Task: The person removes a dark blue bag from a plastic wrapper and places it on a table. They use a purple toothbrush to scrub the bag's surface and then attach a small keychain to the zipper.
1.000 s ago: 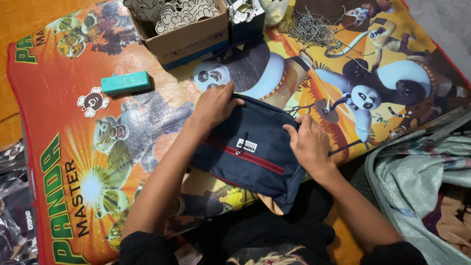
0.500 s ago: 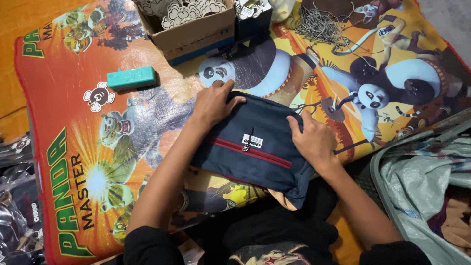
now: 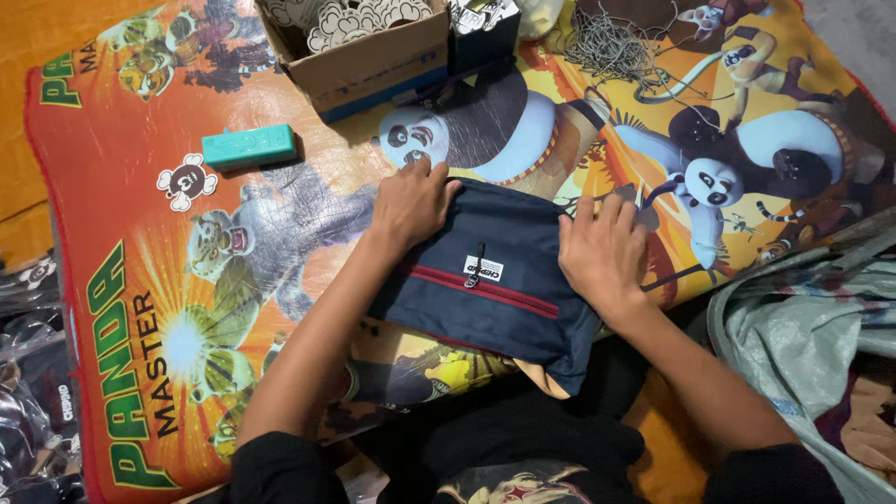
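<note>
Navy pouch (image 3: 485, 280), flat fabric bag with a red zip stripe and a small white label at the middle, lies on the cartoon-printed floor mat (image 3: 140, 215) directly in front of the person, its near corner hanging over the mat edge toward the lap.

Left hand (image 3: 411, 201): palm down on the pouch's upper left corner, fingers (image 3: 425, 173) spread and flat, gripping nothing, only pressing. Right hand (image 3: 602, 247): palm down on the right edge of the pouch, fingers spread likewise, half on fabric and half on mat; nothing enclosed.

Judgement: the step in hand looks like flattening or smoothing the pouch. To do it well, keep both palms low and sweep outward from the zip line so trapped air and creases leave at the edges; hold one corner pinned while the other hand moves, or the bag will slide on the slick mat. Keep the zip pull (image 3: 476, 266) lying flat under no pressure.

Surroundings: teal rectangular block (image 3: 249, 147) lies well apart, up and to the left on the mat. Cardboard box (image 3: 373, 61) of pale cut-out shapes stands beyond the pouch at the mat's far edge, a smaller dark box (image 3: 483, 33) touching its right side. Tangle of grey cord (image 3: 611, 42) farther right. Grey-green plastic sack (image 3: 803, 327) at right, off the mat.
</note>
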